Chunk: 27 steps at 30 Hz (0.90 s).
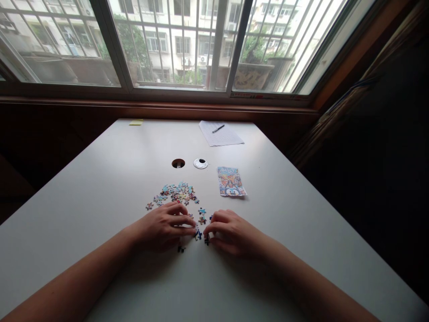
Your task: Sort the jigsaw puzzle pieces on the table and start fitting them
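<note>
A heap of small coloured jigsaw pieces (176,192) lies on the white table (100,179), just beyond my hands. My left hand (164,226) rests on the table with its fingers curled, fingertips pinching a small dark piece (197,234). My right hand (231,232) faces it, fingers closed, pinching another small piece (207,240). The two fingertips nearly meet. A few loose pieces (201,215) lie between the hands and the heap. One dark piece (181,249) sits under my left hand's near side.
A colourful picture card (231,181) lies right of the heap. Farther back are a cable hole (178,163), its white cap (200,163), a sheet of paper (221,134) with a pen (218,128), and a yellow sticky pad (136,122). A barred window runs behind.
</note>
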Tool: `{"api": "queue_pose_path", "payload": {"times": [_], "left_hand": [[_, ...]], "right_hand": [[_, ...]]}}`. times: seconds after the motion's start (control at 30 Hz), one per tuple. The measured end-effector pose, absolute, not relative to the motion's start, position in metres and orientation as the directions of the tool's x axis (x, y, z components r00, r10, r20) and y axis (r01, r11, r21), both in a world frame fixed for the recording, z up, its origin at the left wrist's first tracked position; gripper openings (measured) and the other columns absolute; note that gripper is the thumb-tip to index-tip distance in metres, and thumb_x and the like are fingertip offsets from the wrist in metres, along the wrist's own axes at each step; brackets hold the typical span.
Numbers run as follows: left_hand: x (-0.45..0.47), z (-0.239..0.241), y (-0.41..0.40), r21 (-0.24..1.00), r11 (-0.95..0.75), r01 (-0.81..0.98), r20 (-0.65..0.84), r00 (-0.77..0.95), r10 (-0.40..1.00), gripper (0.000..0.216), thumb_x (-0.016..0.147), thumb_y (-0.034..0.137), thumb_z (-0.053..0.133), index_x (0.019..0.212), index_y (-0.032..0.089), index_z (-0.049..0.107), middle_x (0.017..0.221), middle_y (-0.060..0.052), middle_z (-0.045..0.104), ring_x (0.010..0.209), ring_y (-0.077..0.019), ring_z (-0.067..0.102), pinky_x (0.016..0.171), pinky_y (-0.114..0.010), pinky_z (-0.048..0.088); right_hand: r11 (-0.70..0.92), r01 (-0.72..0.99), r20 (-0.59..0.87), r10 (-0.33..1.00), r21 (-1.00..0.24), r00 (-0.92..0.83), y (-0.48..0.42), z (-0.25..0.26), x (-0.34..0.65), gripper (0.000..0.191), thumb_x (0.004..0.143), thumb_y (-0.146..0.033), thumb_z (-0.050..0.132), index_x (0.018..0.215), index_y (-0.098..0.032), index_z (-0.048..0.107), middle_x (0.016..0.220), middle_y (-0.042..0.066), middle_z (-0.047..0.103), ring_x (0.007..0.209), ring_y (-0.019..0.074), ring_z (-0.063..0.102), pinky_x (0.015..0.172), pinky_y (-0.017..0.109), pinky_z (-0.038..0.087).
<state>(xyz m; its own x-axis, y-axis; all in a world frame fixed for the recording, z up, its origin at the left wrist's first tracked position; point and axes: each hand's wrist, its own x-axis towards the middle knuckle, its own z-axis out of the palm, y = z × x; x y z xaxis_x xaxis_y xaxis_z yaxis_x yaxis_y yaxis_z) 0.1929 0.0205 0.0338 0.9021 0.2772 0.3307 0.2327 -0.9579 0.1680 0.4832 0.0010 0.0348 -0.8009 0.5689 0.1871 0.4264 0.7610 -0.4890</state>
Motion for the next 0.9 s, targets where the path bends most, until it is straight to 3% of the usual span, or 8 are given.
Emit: {"api": "queue_pose_path", "payload": {"times": [0.13, 0.9], "left_hand": [[0.1932, 0.0330, 0.0201, 0.169, -0.957, 0.238, 0.337, 0.898, 0.283, 0.042, 0.088, 0.013, 0.057, 0.128, 0.026, 0.062, 0.125, -0.005, 0.069, 0.106, -0.0242, 0.055, 0.089, -0.041, 0.049], [0.1918, 0.0311, 0.0209, 0.169, -0.958, 0.233, 0.341, 0.898, 0.279, 0.043, 0.088, 0.014, 0.059, 0.128, 0.027, 0.061, 0.124, -0.006, 0.069, 0.106, -0.0232, 0.057, 0.092, -0.040, 0.050]], "right_hand": [[0.778, 0.416, 0.182, 0.547, -0.471, -0.817, 0.0000, 0.0348, 0.4841, 0.028, 0.087, -0.017, 0.065, 0.112, -0.027, 0.070, 0.099, 0.006, 0.061, 0.090, 0.0193, 0.057, 0.086, 0.035, 0.041], [0.725, 0.418, 0.197, 0.597, -0.547, -0.778, 0.0039, 0.0288, 0.4814, 0.010, 0.091, -0.025, 0.068, 0.100, -0.023, 0.072, 0.092, 0.005, 0.063, 0.086, 0.0177, 0.059, 0.082, 0.032, 0.044]]}}
